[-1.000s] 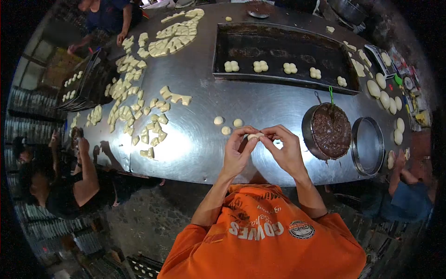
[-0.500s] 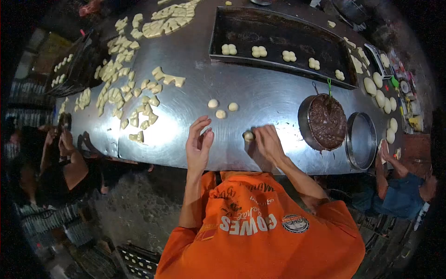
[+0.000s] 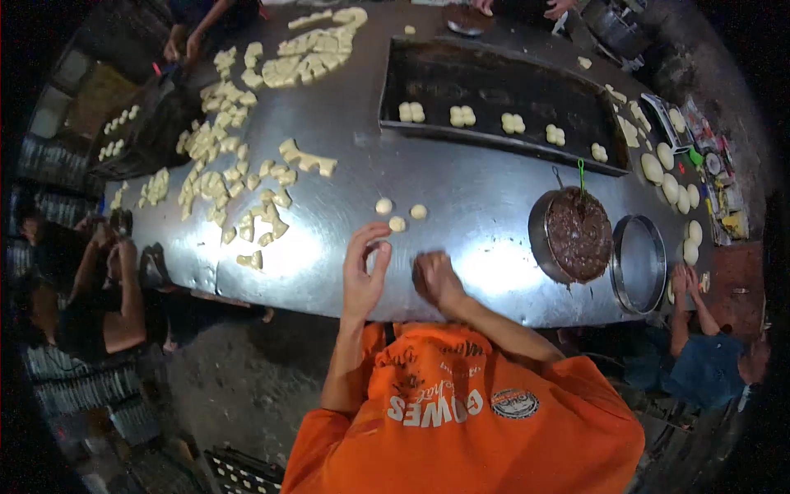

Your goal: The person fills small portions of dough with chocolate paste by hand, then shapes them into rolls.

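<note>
Three small round dough balls sit together on the metal table, the nearest dough ball (image 3: 397, 224) just beyond my left fingertips. My left hand (image 3: 366, 267) is raised over the table edge, its fingers curved and apart with nothing in them. Against the table, my right hand (image 3: 439, 280) is curled palm down. A dough ball seen beside it a moment earlier is hidden now, apparently under that hand. Farther left lie many irregular cut dough pieces (image 3: 218, 136).
A dark baking tray (image 3: 510, 74) holds a row of clustered dough balls. To my right are a round pan of brown filling (image 3: 576, 235) and a metal ring (image 3: 639, 263). Larger dough balls (image 3: 671, 189) lie beyond. Co-workers' hands show at the left, right and far edges.
My right hand has shifted left and now covers the spot where the dough ball showed. My left hand stays raised and open. The view has shifted slightly, and co-workers' hands appear along the far edge.
</note>
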Demonstrator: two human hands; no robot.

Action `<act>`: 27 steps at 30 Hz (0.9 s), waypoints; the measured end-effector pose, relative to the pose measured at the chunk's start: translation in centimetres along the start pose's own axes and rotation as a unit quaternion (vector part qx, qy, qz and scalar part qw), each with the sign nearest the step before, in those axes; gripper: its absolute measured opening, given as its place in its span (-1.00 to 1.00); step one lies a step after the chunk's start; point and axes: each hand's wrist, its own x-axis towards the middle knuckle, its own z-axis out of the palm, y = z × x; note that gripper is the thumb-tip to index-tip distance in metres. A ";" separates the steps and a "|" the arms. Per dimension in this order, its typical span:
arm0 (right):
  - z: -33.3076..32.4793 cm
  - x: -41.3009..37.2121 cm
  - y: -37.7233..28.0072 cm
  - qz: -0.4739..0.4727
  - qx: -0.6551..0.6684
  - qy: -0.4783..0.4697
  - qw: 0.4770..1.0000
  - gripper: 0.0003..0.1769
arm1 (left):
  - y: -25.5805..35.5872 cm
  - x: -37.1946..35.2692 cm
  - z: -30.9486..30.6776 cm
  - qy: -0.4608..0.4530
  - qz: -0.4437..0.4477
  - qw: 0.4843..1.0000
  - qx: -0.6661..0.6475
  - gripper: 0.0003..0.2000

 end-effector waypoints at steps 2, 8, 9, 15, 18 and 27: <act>-0.8 -1.9 -0.1 -0.079 0.102 0.079 0.989 -0.54 | 0.6 1.0 0.2 -0.009 0.036 0.998 0.049 -0.82; 6.1 2.3 4.9 0.101 0.188 0.200 0.956 -0.76 | -1.2 4.7 1.4 -0.107 0.081 0.975 0.176 -0.80; -0.7 1.8 1.2 0.049 0.098 0.191 0.975 -0.74 | -0.9 5.3 1.9 -0.136 0.081 0.967 0.198 -0.78; 0.1 -0.9 4.8 -0.023 -0.001 0.185 0.982 -0.72 | -7.4 8.6 2.8 -0.245 0.168 0.901 0.317 -0.74; 0.4 1.9 3.6 0.115 0.073 0.215 0.967 -0.71 | -12.2 8.9 4.5 -0.288 0.192 0.869 0.353 -0.69; -5.5 -2.5 2.5 0.200 0.272 0.122 0.933 -0.63 | -10.1 6.3 3.5 -0.083 -0.174 0.981 0.011 -0.75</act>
